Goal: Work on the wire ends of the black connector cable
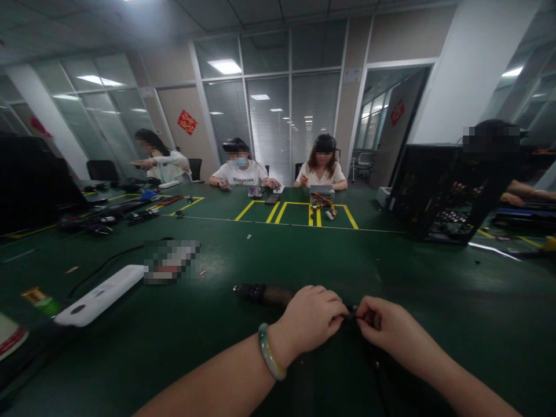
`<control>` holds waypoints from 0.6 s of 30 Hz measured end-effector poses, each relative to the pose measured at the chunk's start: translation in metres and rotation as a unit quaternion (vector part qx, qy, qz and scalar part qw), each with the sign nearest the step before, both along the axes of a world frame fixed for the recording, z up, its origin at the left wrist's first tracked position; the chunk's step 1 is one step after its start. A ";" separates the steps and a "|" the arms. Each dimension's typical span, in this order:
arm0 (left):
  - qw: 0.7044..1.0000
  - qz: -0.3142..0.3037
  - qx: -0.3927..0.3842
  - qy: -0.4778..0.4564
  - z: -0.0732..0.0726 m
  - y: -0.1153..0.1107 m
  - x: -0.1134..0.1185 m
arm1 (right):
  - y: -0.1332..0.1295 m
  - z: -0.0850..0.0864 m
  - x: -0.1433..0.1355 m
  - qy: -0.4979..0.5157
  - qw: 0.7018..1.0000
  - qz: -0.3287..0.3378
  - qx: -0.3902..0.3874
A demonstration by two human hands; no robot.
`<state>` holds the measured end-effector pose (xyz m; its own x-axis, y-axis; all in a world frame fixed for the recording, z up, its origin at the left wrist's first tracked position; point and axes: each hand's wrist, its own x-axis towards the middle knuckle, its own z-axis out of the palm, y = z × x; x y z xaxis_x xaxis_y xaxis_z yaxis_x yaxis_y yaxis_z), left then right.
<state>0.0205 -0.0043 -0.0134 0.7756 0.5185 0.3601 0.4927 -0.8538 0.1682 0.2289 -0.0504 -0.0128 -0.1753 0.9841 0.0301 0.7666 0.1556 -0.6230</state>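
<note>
Dk grn tbl (208,313), blk/brn tool (277,296)

Head camera looks forward over the table (286,255).

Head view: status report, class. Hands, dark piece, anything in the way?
Left grip, right grip: pinched on small dark piece. Piece mostly hidden, details unclear. Dark tool close by, partly behind left grip.

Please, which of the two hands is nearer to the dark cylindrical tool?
Left. The left hand is close by the tool, hiding part of it; the right hand is farther right, beyond the left.
</note>
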 end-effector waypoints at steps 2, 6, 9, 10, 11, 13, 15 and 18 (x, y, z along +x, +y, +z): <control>1.000 0.001 -0.002 -0.003 -0.001 0.000 0.000 | 0.000 0.000 0.000 0.016 1.000 0.000 -0.010; 1.000 0.004 -0.009 -0.004 0.000 0.000 0.000 | 0.000 -0.002 -0.003 0.038 0.999 0.005 -0.037; 1.000 0.014 -0.008 0.000 0.001 -0.002 0.001 | 0.001 -0.005 -0.007 0.041 0.998 -0.003 -0.057; 1.000 0.017 -0.008 0.000 0.001 -0.002 0.002 | 0.001 -0.006 -0.007 0.042 0.997 -0.006 -0.062; 1.000 0.018 -0.009 -0.001 0.001 -0.002 0.002 | 0.001 -0.006 -0.008 0.044 0.997 -0.008 -0.064; 1.000 0.021 -0.010 -0.005 0.002 -0.003 0.002 | 0.001 -0.005 -0.009 0.041 0.997 -0.012 -0.064; 1.000 0.027 -0.009 -0.009 0.002 -0.003 0.003 | 0.000 -0.004 -0.009 0.034 0.998 -0.015 -0.058; 1.000 0.030 -0.004 -0.007 0.001 -0.003 0.003 | 0.000 -0.003 -0.009 0.027 0.998 -0.011 -0.053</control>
